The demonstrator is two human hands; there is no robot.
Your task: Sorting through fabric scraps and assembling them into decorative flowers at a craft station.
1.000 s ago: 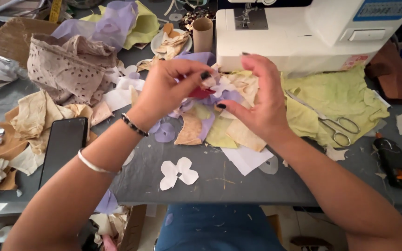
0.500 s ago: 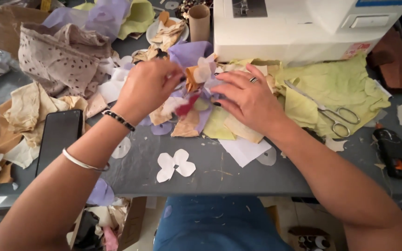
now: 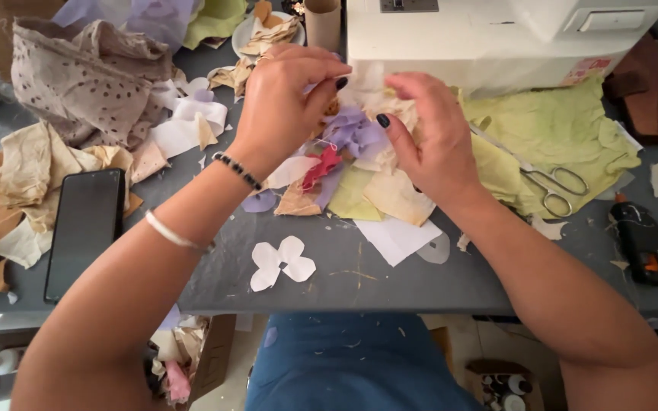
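Looking down from the head camera, both hands work over a heap of fabric scraps on the grey table, just in front of the white sewing machine. The left hand is curled, thumb and fingertips pressed together on a small pale cloth piece at the top of the heap. The right hand is bent over the same spot, its fingers gathered on the bunched cream and lilac petals; the thumb rests against the lilac fabric.

That pale piece sits between the two hands, touching both, raised slightly above the loose scraps.

As a judgement, the grip looks light and the pieces are thin, so a layer could slide out of line or drop back among the look-alike scraps if either pinch loosens. The red scrap just beneath could get dragged along with the bundle.

Beside the left forearm lies a dark phone; a white flower-shaped cutout lies near the table edge. Scissors rest on the yellow-green cloth to the right, well apart from the hands.
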